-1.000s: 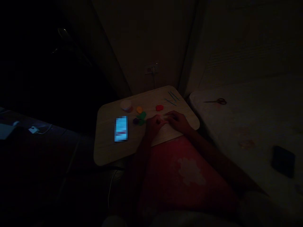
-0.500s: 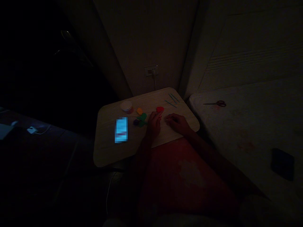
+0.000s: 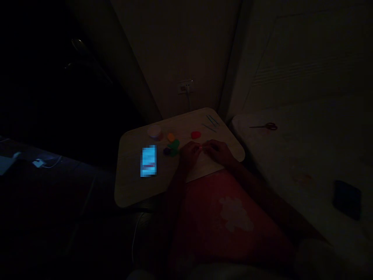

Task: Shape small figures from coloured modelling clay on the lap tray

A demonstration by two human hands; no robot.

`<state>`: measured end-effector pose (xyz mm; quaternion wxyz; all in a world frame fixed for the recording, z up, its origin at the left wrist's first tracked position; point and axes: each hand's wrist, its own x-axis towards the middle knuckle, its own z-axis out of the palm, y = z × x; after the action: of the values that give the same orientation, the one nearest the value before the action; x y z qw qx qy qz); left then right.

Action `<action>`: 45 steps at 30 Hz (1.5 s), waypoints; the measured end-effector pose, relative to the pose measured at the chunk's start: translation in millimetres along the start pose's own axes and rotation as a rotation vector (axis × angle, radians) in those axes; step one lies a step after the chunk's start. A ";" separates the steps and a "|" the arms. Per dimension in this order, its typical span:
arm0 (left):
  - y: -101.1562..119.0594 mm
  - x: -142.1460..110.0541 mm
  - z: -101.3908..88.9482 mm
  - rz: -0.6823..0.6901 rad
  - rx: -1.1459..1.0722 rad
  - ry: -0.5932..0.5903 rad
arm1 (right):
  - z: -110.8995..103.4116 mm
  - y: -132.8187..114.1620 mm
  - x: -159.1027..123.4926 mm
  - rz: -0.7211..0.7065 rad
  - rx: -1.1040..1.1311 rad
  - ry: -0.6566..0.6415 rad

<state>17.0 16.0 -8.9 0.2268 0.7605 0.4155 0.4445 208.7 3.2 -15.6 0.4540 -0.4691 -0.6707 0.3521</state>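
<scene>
My left hand [image 3: 189, 154] and my right hand [image 3: 218, 151] meet over the small table, fingers closed. Between their fingertips shows a small red piece of modelling clay [image 3: 201, 147], mostly hidden. A larger red clay lump [image 3: 195, 135] lies just beyond my hands. Left of my left hand are green clay [image 3: 174, 147], a dark purple lump [image 3: 166, 151] and an orange lump [image 3: 171, 137]. The dim light hides the finger details.
A pale tub [image 3: 154, 132] and a lit, pixelated phone-like screen [image 3: 148, 161] are on the left of the wooden table [image 3: 131, 190]. Thin sticks [image 3: 212, 120] lie at its far right. Scissors [image 3: 265, 126] and a dark blue object [image 3: 347, 199] rest on the pale surface to the right.
My hands have come together, and the left fingers have moved down off the larger red lump, which is now fully visible. The small red piece now sits between both hands' fingertips.
</scene>
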 end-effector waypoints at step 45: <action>-6.0 -5.1 4.8 -0.227 -0.166 -0.017 | -0.6 0.0 0.1 -0.027 -0.061 -0.008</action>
<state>17.2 15.2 -18.2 0.3413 0.6910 0.4588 0.4423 209.2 3.4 -15.4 0.4416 -0.4722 -0.6892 0.3270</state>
